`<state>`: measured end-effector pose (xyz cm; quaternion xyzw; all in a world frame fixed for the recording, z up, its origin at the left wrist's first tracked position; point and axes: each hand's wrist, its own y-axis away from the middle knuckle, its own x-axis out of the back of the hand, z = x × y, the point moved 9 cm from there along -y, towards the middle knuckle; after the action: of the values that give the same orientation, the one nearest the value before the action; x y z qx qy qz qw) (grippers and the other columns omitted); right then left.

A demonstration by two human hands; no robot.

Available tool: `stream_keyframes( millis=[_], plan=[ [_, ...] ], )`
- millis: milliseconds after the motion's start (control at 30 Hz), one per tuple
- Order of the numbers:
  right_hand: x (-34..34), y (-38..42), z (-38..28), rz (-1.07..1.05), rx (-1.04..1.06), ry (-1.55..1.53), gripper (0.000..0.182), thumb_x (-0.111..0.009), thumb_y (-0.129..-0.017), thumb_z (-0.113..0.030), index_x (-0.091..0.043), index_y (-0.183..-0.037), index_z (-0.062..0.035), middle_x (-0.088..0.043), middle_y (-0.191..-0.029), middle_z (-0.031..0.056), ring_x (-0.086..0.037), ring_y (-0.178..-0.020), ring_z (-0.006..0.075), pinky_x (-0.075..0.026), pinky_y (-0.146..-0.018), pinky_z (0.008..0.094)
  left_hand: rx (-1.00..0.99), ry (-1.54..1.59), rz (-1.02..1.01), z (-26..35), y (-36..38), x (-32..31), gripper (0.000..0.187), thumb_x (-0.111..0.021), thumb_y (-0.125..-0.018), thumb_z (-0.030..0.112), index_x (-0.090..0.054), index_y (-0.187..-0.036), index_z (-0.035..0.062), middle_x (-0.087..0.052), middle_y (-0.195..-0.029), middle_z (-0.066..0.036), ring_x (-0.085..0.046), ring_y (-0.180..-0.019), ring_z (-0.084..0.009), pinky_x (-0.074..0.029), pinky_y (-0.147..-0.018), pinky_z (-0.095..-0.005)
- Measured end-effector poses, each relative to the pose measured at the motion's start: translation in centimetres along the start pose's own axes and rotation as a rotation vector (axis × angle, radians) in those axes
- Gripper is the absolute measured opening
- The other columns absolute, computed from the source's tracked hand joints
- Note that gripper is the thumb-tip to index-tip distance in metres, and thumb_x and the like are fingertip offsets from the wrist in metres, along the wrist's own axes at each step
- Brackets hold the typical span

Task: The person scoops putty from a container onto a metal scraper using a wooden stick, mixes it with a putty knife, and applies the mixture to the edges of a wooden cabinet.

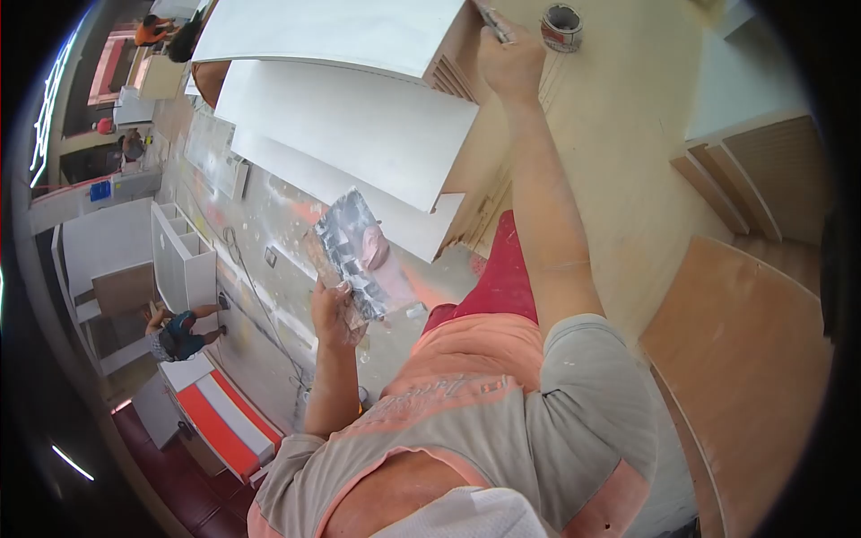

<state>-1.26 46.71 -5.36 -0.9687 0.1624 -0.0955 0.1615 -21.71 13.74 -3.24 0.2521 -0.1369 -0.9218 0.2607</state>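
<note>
My left hand [336, 311] is closed around the edge of a smeared flat putty board [343, 235], held out in front of my body. A lump of pink putty [375, 247] sits on that board. My right arm reaches far forward, and my right hand [511, 65] is closed on a thin tool that looks like a putty knife [491, 20]. Its tip is at the end edge of a large white panelled cabinet piece [341, 117], close to bare brown wood; whether it touches cannot be made out.
An open, stained can [562, 29] stands just beyond my right hand. Brown wooden panels [740, 350] and a pale cabinet [758, 81] are on the right. At left, a person [179, 336] works by white shelving [184, 251], near a red-and-white unit [224, 417]. A cable [256, 291] crosses the stained floor.
</note>
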Motion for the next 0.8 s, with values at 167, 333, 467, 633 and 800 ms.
stream_keyframes(
  millis=[167,333,467,633,800],
  plan=[
    [1.6,0.1,0.3,-0.177,-0.107,-0.133,0.025,-0.060,-0.074,-0.016,-0.064,-0.096,-0.0042,-0.065,-0.082,0.0103,-0.061,-0.077,0.0156,-0.046,-0.070,0.0260,-0.014,-0.037,-0.061,0.6,-0.1,-1.4,0.047,-0.040,-0.078,0.010,-0.030,-0.122,-0.0023,-0.056,-0.095,-0.016,-0.063,-0.065,-0.0224,-0.055,-0.044,-0.0303],
    [1.9,-4.2,2.7,-0.069,-0.037,-0.293,0.032,-0.060,-0.072,-0.018,-0.062,-0.103,-0.0072,-0.064,-0.092,0.0146,-0.061,-0.084,0.0295,-0.046,-0.074,0.0351,-0.023,-0.056,-0.063,0.7,-0.1,-2.0,0.049,-0.040,-0.077,0.010,-0.029,-0.123,-0.0019,-0.056,-0.096,-0.016,-0.063,-0.065,-0.0220,-0.055,-0.044,-0.0305],
    [1.8,-5.7,1.4,-0.089,-0.114,-0.068,0.026,-0.055,-0.073,-0.011,-0.062,-0.094,0.0031,-0.064,-0.084,0.0176,-0.061,-0.083,0.0214,-0.046,-0.072,0.0295,0.002,-0.042,-0.067,0.7,0.1,-2.6,0.050,-0.040,-0.077,0.010,-0.028,-0.124,-0.0015,-0.055,-0.098,-0.017,-0.063,-0.067,-0.0227,-0.055,-0.044,-0.0308],
    [-0.4,-6.4,3.0,-0.033,0.032,-0.308,0.023,-0.052,-0.073,-0.011,-0.063,-0.089,0.0038,-0.063,-0.080,0.0213,-0.062,-0.079,0.0282,-0.046,-0.068,0.0331,0.010,-0.010,-0.083,0.2,0.2,-0.4,0.050,-0.039,-0.077,0.008,-0.028,-0.125,-0.0014,-0.054,-0.101,-0.018,-0.063,-0.070,-0.0241,-0.056,-0.046,-0.0317],
    [0.1,-4.1,1.9,-0.076,0.044,-0.042,0.023,-0.050,-0.072,-0.008,-0.062,-0.089,0.0029,-0.062,-0.081,0.0220,-0.062,-0.079,0.0273,-0.047,-0.068,0.0332,0.001,-0.002,-0.006,0.0,0.1,0.5,0.049,-0.038,-0.078,0.007,-0.027,-0.125,-0.0012,-0.054,-0.102,-0.018,-0.063,-0.073,-0.0255,-0.057,-0.049,-0.0340]
  ],
)
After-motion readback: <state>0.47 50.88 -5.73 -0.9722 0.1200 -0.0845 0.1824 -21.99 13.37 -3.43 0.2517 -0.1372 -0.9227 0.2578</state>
